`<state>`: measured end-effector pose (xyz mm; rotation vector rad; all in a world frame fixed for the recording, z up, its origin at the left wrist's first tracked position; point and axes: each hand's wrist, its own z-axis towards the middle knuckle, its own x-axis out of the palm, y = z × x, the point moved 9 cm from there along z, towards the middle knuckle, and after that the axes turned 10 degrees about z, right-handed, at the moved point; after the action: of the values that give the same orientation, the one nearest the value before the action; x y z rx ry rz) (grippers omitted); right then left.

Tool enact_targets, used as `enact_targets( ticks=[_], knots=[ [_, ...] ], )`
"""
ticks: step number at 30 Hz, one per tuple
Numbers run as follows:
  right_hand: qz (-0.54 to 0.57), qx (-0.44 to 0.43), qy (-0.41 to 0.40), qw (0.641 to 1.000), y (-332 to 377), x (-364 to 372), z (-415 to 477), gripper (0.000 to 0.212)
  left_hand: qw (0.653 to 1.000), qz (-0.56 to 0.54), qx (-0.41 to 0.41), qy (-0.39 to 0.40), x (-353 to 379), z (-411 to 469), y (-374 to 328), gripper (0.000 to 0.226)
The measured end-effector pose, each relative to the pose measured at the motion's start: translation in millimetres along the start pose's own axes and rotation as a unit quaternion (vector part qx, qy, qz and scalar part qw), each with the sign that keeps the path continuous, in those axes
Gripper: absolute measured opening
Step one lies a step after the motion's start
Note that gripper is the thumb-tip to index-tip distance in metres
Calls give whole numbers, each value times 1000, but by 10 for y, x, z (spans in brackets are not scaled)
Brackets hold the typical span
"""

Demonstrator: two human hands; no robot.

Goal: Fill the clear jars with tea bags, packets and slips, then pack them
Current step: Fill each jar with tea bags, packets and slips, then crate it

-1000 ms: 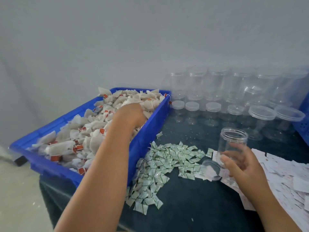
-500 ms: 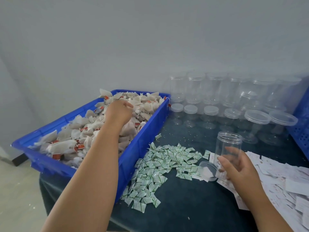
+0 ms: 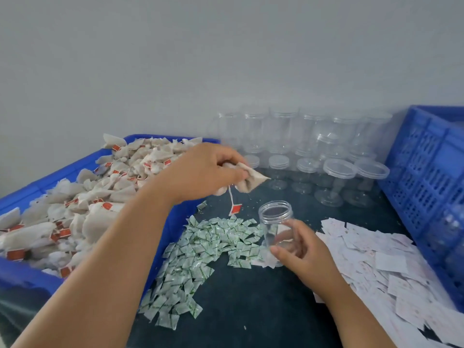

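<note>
Head view
Left hand (image 3: 200,172): your fingers are curled round a small bunch of tea bags (image 3: 252,180), held above the bench (image 3: 251,297); one red tag (image 3: 236,209) dangles.
Right hand (image 3: 303,254): your fingers wrap the lidless clear jar (image 3: 275,216), which is upright between the packets (image 3: 200,247) and the slips (image 3: 376,262).

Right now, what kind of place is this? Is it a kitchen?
Probably a small packing workshop, not a kitchen: a blue tray heaped with tea bags, rows of empty clear jars by the wall, and piles of green packets and paper slips on a dark table.
</note>
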<state>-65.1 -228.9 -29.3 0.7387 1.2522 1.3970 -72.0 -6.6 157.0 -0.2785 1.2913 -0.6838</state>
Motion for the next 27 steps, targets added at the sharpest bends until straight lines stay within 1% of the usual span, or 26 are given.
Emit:
enact_targets(
  ticks=[2,4,6,8,12,15,16,17,18,19,20,22,23,24,25,26,27],
  knots=[
    [-13,-7,6,1000,25,13,-7,70,993,87,25,72,244,-7,-154,9],
    [-23,-20,6,1000,64,20,-12,70,984,134,27,119,492,-6,-216,7],
    [-30,-30,9,999,86,41,-17,67,979,148,29,137,725,6,-239,8],
    [-33,-31,13,999,86,59,-24,65,980,148,25,128,866,21,-243,9],
    [-8,-24,-2,1000,88,18,-13,60,995,50,-11,84,810,47,-188,9],
    [14,-25,-9,1000,84,-1,-7,59,998,-38,-55,-6,544,69,-98,8],
    [17,-25,-8,1000,76,1,-10,59,995,-73,-61,-26,485,74,-87,7],
    [16,-25,-6,1000,71,8,-12,61,990,-120,-63,-27,464,80,-83,7],
    [14,-27,-6,1000,70,11,-15,63,982,-176,-66,-5,493,78,-99,12],
    [14,-30,-7,999,73,12,-17,65,973,-217,-70,41,570,61,-117,22],
    [16,-31,-10,999,79,8,-18,65,969,-217,-70,91,655,29,-134,34],
    [27,-37,-17,999,102,-5,-20,60,982,-96,-38,157,788,-49,-166,53],
    [30,-41,-22,998,119,-14,-22,57,987,-34,-18,156,827,-66,-177,58],
    [30,-44,-25,998,137,-20,-27,55,992,17,-5,127,821,-67,-193,60],
    [29,-45,-25,998,153,-16,-32,54,995,62,4,80,778,-67,-220,58],
    [29,-45,-23,998,158,-5,-34,55,994,100,13,35,722,-80,-261,53],
    [31,-46,-22,998,154,3,-35,55,992,124,18,22,710,-91,-284,44]
  ],
)
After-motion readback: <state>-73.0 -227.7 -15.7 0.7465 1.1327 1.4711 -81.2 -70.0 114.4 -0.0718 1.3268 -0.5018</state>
